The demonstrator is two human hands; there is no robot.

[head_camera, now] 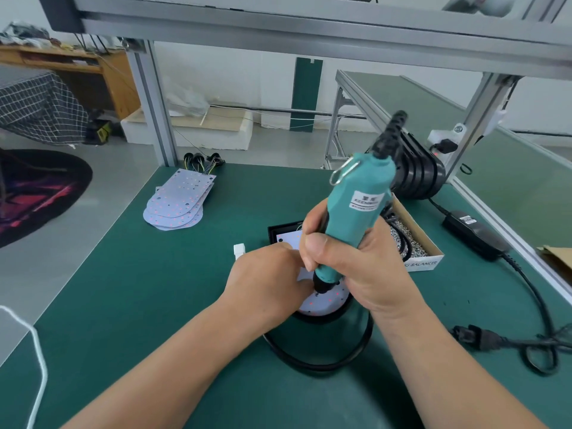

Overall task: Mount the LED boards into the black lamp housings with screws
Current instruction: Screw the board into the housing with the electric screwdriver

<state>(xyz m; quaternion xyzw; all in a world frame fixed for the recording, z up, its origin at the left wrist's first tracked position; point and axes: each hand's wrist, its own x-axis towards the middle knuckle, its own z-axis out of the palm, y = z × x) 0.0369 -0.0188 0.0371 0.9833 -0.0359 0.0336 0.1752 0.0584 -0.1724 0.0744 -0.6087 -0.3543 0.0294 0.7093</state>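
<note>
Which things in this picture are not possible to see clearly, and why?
- Head view: the left hand and right hand cover most of the LED board in the black lamp housing; its fastening cannot be judged.
- Head view: the electric screwdriver and right hand hide the left fingertips; whether they pinch anything is unclear.
- Head view: the screwdriver's label is too blurred to read.

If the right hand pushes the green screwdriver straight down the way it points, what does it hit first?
The right hand would drive the screwdriver into the white LED board in the black housing. The tip seems to be touching a screw there.
</note>
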